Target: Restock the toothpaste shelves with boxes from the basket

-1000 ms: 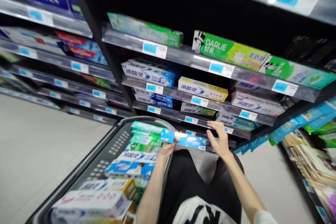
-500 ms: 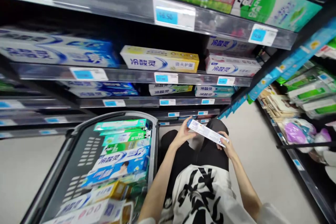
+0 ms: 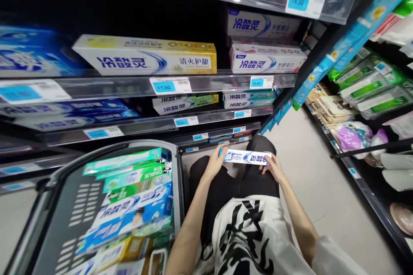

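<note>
A long white and blue toothpaste box [image 3: 245, 157] is held level above my knees, its printed face turned up and its lettering upside down. My left hand [image 3: 217, 160] grips the blue end, thumb on the near side. Around the white end my right hand [image 3: 272, 166] is closed. To my left stands a dark grey shopping basket [image 3: 61, 206]. Inside it lie several toothpaste boxes, among them a green DARLIE box [image 3: 142, 175] and a white and blue box [image 3: 129, 204].
Ahead are shelves with price tags; a yellow and white toothpaste box [image 3: 145, 58] and pinkish-white boxes [image 3: 267, 58] sit on one. Lower shelves hold more boxes [image 3: 185, 102]. Across the aisle floor [image 3: 309, 172] on the right, another rack carries green packages [image 3: 368, 90].
The box has turned from a slanted position to nearly level, and a different, lettered face shows. Both hands still hold it. My view has shifted closer to the shelves.
</note>
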`<state>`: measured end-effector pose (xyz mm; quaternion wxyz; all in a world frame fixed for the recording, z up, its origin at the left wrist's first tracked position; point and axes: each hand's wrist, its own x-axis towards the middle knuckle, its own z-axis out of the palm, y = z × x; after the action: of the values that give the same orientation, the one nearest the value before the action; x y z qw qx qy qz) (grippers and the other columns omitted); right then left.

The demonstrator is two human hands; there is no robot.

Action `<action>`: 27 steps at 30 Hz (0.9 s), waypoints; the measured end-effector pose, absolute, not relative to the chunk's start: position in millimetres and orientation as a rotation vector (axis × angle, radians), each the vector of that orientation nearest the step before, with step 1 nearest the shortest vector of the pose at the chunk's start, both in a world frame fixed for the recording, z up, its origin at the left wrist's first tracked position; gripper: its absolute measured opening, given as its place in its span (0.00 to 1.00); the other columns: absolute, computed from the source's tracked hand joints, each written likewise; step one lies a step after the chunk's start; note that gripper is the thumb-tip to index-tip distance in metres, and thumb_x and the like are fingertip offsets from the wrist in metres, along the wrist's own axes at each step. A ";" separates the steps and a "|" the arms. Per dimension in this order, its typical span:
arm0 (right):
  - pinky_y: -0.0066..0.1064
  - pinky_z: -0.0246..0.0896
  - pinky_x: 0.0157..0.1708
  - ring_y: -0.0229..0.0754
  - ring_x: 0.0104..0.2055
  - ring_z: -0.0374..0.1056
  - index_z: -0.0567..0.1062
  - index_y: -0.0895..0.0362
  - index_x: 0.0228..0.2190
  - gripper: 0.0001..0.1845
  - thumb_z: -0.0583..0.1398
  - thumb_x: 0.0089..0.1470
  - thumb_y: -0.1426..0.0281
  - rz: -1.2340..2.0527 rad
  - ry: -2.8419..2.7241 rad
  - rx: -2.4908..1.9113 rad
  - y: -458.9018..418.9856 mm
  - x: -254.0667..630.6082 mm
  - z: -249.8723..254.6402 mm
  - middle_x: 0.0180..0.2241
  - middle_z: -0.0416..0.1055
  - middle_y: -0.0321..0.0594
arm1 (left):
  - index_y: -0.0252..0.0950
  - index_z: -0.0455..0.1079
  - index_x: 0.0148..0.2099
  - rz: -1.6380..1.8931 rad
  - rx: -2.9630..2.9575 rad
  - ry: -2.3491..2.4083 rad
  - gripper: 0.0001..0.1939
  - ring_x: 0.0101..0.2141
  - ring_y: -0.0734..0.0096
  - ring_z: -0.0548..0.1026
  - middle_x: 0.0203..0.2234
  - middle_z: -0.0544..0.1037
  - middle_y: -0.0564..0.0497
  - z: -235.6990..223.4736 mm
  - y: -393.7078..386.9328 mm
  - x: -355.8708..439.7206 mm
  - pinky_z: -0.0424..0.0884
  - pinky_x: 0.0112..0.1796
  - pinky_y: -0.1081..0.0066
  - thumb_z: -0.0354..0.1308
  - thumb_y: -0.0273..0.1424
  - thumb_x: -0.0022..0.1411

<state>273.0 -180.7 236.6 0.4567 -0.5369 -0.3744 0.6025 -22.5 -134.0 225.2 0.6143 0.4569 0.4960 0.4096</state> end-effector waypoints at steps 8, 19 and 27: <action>0.31 0.73 0.17 0.44 0.26 0.77 0.69 0.50 0.53 0.34 0.74 0.48 0.57 1.408 -0.898 -1.332 -186.1 271.4 240.4 0.35 0.76 0.36 | 0.37 0.72 0.56 0.906 0.986 1.178 0.31 0.35 0.64 0.77 0.41 0.78 0.46 229.0 -140.1 -28.2 0.76 0.31 0.70 0.64 0.55 0.62; 0.23 0.59 0.16 0.35 0.21 0.67 0.72 0.53 0.46 0.31 0.75 0.44 0.55 1.281 -0.691 -1.464 -164.7 258.6 236.6 0.26 0.76 0.33 | 0.36 0.71 0.58 0.406 1.144 0.806 0.32 0.44 0.57 0.81 0.46 0.81 0.43 235.0 -159.8 -12.8 0.75 0.40 0.66 0.72 0.46 0.56; 0.32 0.73 0.33 0.43 0.34 0.77 0.80 0.55 0.43 0.25 0.72 0.50 0.51 1.548 -0.885 -1.323 -162.9 188.9 221.4 0.37 0.82 0.41 | 0.34 0.69 0.51 0.591 0.985 0.979 0.28 0.41 0.53 0.82 0.45 0.82 0.40 235.0 -160.6 -2.4 0.74 0.30 0.68 0.73 0.44 0.56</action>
<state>188.9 -162.9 221.4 0.4445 -0.5338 -0.3571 0.6245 -2.4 -160.6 235.0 0.7285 0.4470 0.4444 0.2682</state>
